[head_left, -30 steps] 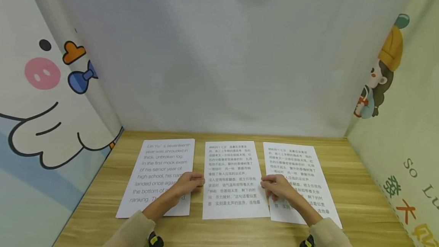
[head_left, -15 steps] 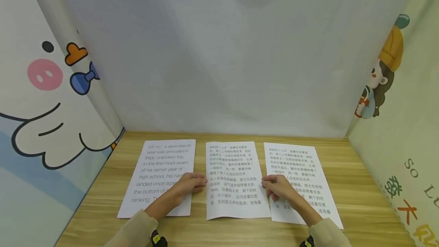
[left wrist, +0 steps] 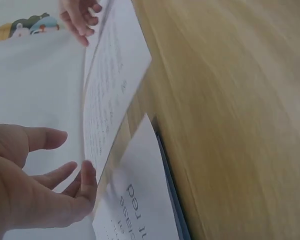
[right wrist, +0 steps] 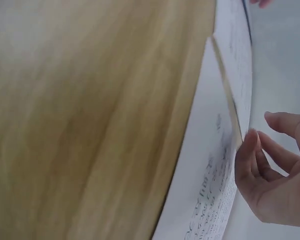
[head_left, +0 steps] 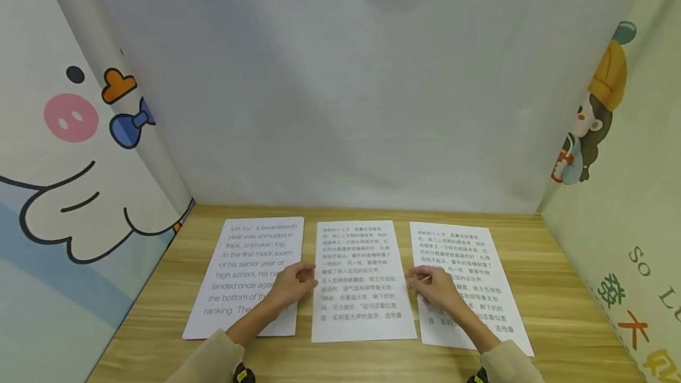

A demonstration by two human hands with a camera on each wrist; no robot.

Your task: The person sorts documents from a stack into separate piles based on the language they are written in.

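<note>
A white sheet of printed paper lies flat in the middle of the table, between both hands. My left hand hovers at its left edge, above the English-printed paper stack. Thumb and fingers of that left hand are spread apart in the left wrist view, with nothing between them. By the middle sheet's right edge is my right hand, over the right-hand printed sheet. In the right wrist view the right hand has its thumb apart from loosely bent fingers, holding nothing; whether fingertips touch paper is unclear.
The wooden table extends in front of and beside the papers. A pale curtain hangs behind it, with cartoon-printed cloths at left and right. In the left wrist view, a dark layer shows beneath the left paper.
The middle sheet's left side, bowed up half a second ago, now lies flat, and the sheet sits slightly further left. Both hands' thumbs and fingers have parted from its edges.
</note>
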